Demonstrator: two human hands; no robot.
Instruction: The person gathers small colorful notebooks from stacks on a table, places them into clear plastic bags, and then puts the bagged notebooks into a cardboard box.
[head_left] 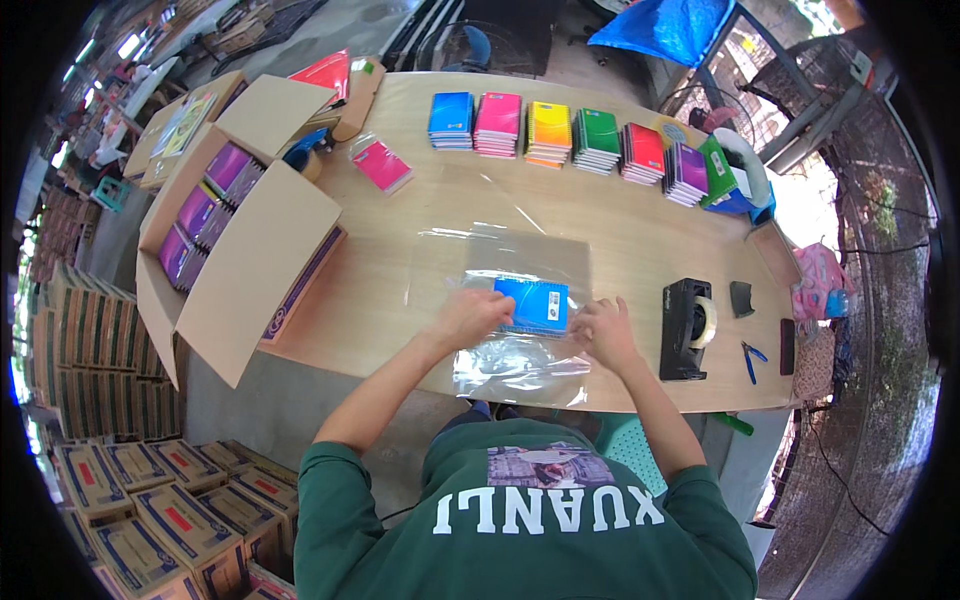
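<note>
A blue spiral notebook (540, 306) lies on clear plastic film (520, 370) near the table's front edge, its barcode label facing up. My left hand (476, 314) is closed at the notebook's left edge, the fingertips over its cover. At the right edge my right hand (606, 332) has curled fingers pinching the film, with one finger raised; the exact grip is partly hidden. More film spreads over the table beyond the notebook.
Stacks of notebooks, including a yellow stack (548, 128), line the far side. A pink notebook (382, 165) lies left of them. An open carton (250, 260) of wrapped purple notebooks stands left. On the right are a black tape dispenser (684, 345) and blue-handled pliers (752, 360).
</note>
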